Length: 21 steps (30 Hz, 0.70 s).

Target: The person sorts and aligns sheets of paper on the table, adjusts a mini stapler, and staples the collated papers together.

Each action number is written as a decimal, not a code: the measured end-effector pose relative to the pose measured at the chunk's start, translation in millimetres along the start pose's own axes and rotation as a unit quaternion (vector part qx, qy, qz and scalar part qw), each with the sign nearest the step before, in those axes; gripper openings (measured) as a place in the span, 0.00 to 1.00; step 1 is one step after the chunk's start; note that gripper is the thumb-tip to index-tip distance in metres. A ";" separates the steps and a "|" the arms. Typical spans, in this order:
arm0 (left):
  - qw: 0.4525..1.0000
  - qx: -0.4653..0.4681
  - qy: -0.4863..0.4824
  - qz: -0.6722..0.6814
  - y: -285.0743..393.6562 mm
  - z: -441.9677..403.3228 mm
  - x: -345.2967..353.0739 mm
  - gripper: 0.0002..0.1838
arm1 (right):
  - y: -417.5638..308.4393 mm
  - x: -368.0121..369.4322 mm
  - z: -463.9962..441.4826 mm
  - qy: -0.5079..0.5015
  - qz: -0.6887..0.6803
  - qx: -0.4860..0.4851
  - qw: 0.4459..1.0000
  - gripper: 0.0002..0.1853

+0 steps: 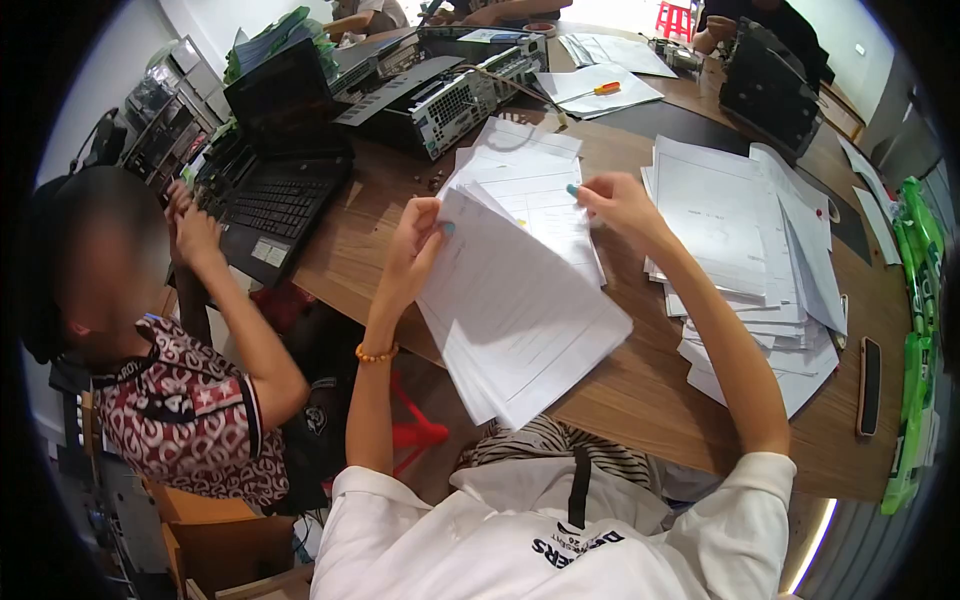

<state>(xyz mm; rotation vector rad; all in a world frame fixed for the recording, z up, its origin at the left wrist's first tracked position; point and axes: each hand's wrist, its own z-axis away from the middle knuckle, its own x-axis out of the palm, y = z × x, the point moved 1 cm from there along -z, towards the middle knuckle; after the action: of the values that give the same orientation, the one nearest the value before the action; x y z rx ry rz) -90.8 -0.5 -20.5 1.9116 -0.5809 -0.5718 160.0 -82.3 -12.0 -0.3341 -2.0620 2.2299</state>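
Tilted over the table's front edge, a sheaf of printed sheets (525,310) hangs from my left hand (412,250), whose thumb and fingers pinch its upper left corner. My right hand (620,205) is raised over loose papers (545,190) behind the sheaf, its fingers curled and pressed together; whether anything thin is between them is too small to tell. To the right of that hand lies a thick, uneven stack of papers (715,215).
An open laptop (285,190) and an opened desktop computer (465,100) stand at the left and back. A co-worker (190,410) sits close on the left. A phone (870,385) and green packaging (915,330) lie right; a screwdriver (606,89) rests on papers behind.
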 end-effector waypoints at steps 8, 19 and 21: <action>0.995 0.011 -0.031 -0.098 -13.4 3.8 -0.4 0.16 | 16.4 5.1 -59.4 0.162 0.476 -0.113 0.857 0.37; 0.954 0.082 -0.066 -0.281 41.8 -56.9 0.7 0.14 | -11.8 2.6 -58.1 -0.035 0.165 -0.217 0.961 0.18; 0.949 0.144 -0.078 -0.268 43.6 -74.0 4.0 0.12 | -21.5 6.8 -45.0 -0.076 0.148 -0.231 0.959 0.14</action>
<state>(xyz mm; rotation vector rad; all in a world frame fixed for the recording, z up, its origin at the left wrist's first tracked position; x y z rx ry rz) -47.9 32.0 46.6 2.3311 -0.2398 -1.0384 161.3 -35.3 5.7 -0.5524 -2.7779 1.9336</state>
